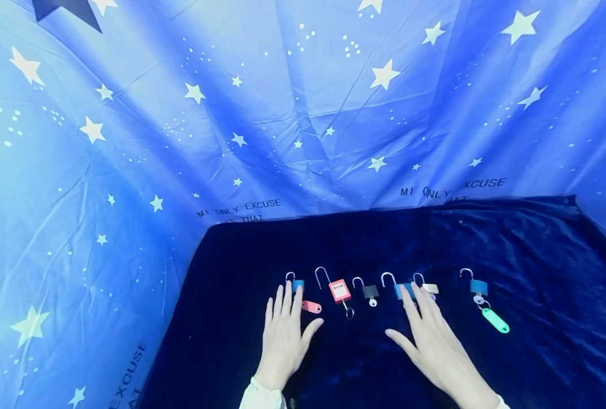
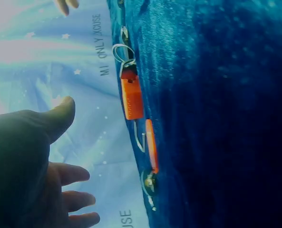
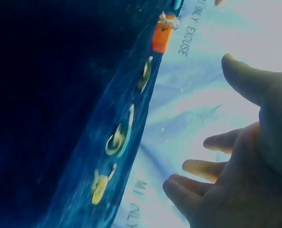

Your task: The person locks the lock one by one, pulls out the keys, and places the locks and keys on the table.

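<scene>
My left hand (image 1: 282, 341) is held palm down with straight fingers, holding nothing. Its fingertips overlap a small blue padlock (image 1: 298, 285) beside a red key tag (image 1: 311, 307) in the head view. Also palm down and holding nothing, my right hand (image 1: 431, 343) has its fingertips over a larger blue padlock (image 1: 404, 291) and a pale padlock (image 1: 430, 288), partly covering them. Between the hands lie a red padlock (image 1: 340, 290) with a key and ring, and a black padlock (image 1: 370, 292) with a key in it. All these padlocks have unlatched shackles.
Farther right lies another blue padlock (image 1: 478, 287) with a key and a green tag (image 1: 495, 320). The padlocks form a row across a dark blue velvet cloth (image 1: 385, 244). A blue star-printed curtain (image 1: 303, 113) hangs behind and to the left.
</scene>
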`<state>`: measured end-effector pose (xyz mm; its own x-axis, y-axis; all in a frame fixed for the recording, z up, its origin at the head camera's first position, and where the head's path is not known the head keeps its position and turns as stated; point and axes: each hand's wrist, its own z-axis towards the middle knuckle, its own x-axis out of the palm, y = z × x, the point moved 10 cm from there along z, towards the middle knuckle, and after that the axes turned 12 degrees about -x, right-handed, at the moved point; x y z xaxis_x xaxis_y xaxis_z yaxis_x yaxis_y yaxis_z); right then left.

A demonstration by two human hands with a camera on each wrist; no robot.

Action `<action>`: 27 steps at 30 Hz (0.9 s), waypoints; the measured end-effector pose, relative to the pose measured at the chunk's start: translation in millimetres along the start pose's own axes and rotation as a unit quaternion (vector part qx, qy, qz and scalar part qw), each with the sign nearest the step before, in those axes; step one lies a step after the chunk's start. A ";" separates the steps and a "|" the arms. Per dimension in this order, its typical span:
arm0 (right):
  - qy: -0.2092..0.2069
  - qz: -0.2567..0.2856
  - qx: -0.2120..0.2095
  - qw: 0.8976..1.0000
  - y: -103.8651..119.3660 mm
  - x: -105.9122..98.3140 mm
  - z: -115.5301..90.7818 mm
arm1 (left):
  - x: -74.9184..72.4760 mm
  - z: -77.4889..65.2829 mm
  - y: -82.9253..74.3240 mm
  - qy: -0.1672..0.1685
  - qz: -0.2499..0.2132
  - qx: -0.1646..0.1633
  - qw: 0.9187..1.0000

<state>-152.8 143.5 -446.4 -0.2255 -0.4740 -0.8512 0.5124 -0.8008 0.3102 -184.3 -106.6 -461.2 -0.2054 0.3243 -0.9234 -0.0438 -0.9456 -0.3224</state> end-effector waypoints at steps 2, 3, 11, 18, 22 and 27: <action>0.000 0.004 -0.004 1.000 4.7 2.3 6.4 | 3.2 1.1 2.6 0.008 -0.001 -0.003 1.000; 0.000 0.004 -0.010 1.000 7.2 4.6 9.6 | 4.5 1.7 4.0 0.011 0.000 -0.005 1.000; 0.002 0.017 -0.042 0.999 29.6 20.5 33.9 | 9.7 11.9 15.6 0.002 0.000 0.002 1.000; 0.018 0.028 -0.060 0.998 41.3 35.9 48.5 | 12.8 22.4 18.5 0.014 -0.020 -0.003 1.000; 0.021 0.041 -0.057 0.997 45.5 44.4 60.0 | 11.6 30.8 21.1 0.022 -0.035 -0.011 0.999; 0.018 0.066 -0.057 0.996 54.0 54.2 81.6 | 6.8 42.7 29.0 0.023 -0.052 -0.025 0.998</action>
<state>-204.9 44.8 -441.2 -0.1211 -0.5574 -0.8213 0.6264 -0.6848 0.3724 -228.7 -132.9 -468.0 -0.1567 0.4228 -0.8926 -0.0135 -0.9046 -0.4261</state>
